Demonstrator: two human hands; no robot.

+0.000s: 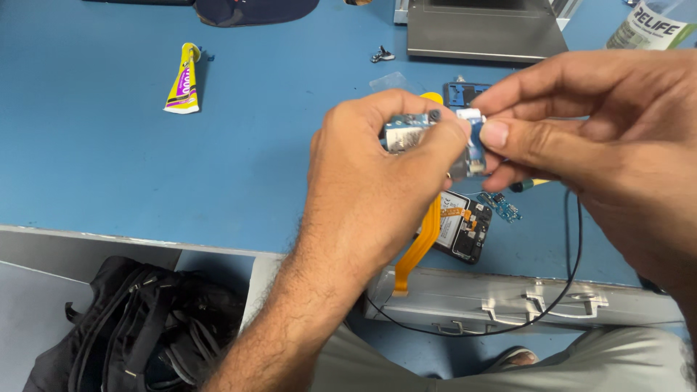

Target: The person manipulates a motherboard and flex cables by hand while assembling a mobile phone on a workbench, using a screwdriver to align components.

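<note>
My left hand grips a small blue circuit board above the blue table. My right hand pinches a small white-and-blue part at the board's right end, thumb and forefinger closed on it. Below my hands lies an opened phone with its battery showing, and an orange flex ribbon hangs from it over the table's front edge. A tiny blue board piece rests beside the phone. What the two held pieces join to is hidden by my fingers.
A yellow and purple glue tube lies at the left. A grey metal box stands at the back, a clear bottle at the far right. A black cable loops over the metal drawer. A black bag sits on the floor.
</note>
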